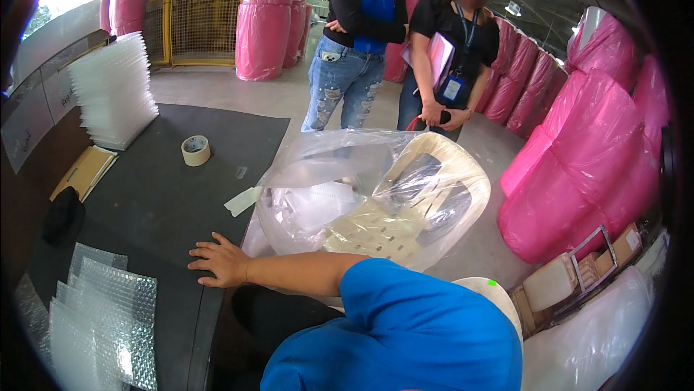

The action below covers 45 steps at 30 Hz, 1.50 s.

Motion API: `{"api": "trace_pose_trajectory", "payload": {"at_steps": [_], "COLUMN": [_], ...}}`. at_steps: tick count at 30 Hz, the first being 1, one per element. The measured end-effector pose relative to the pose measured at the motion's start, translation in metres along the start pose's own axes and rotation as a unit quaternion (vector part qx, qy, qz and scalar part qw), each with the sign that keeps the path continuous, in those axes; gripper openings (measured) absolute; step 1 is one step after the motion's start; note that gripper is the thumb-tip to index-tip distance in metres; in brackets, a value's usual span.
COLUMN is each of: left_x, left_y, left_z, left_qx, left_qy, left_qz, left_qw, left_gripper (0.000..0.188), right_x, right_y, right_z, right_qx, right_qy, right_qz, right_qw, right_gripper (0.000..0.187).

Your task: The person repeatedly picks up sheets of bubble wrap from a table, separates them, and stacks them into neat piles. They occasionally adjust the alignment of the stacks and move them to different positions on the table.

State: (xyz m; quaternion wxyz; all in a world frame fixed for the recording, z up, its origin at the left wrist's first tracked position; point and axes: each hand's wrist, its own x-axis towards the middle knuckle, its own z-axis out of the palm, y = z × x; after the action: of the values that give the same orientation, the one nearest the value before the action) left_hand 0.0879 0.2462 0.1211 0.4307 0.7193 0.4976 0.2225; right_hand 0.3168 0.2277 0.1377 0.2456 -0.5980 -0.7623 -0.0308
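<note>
My right fingers (208, 254) rest spread and released on the desk (159, 225), near the bubble wrap (134, 304) (tape (198, 158) farther off). My left fingers' state I cannot tell.

Your right hand (223, 261) hides the patch of black tabletop (144, 188) beneath it. Right of the tabletop, clear plastic (296, 156) half-veils a chair (376, 230) from you; beyond it, one standing person (345, 26) is cropped at the head.
</note>
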Motion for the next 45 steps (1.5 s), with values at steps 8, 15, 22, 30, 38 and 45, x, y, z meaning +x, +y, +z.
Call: {"api": "trace_pose_trajectory", "payload": {"at_steps": [8,15,22,30,38,45], "left_x": [0.001,0.0,-0.007,-0.019,-0.074,-0.223], "left_y": [-0.009,-0.013,-0.013,-0.005,-0.005,0.061], "left_z": [-0.008,-0.012,-0.014,-0.015,-0.027,-0.028], "left_qx": [-0.039,-0.068,-0.098,-0.151,-0.232,-0.357], "left_qy": [-0.006,-0.005,0.012,0.059,0.181,0.375], "left_qz": [-0.009,-0.023,-0.045,-0.097,-0.188,-0.194], "left_qw": [0.999,0.997,0.994,0.982,0.937,0.833], "left_gripper": [0.065,0.065,0.065,0.065,0.066,0.067], "right_x": [0.003,0.001,0.002,0.0,0.004,0.002], "right_y": [0.002,0.002,0.001,0.004,-0.002,0.006], "right_z": [0.001,0.001,-0.002,-0.001,0.011,-0.019], "right_qx": [-0.022,-0.02,-0.006,-0.005,0.045,0.022], "right_qy": [0.014,0.023,0.023,0.026,0.034,0.078], "right_qz": [-0.008,-0.005,-0.003,0.007,-0.004,-0.036], "right_qw": [1.0,1.0,1.0,1.0,0.998,0.996], "right_gripper": [0.035,0.033,0.034,0.034,0.032,0.023]}}
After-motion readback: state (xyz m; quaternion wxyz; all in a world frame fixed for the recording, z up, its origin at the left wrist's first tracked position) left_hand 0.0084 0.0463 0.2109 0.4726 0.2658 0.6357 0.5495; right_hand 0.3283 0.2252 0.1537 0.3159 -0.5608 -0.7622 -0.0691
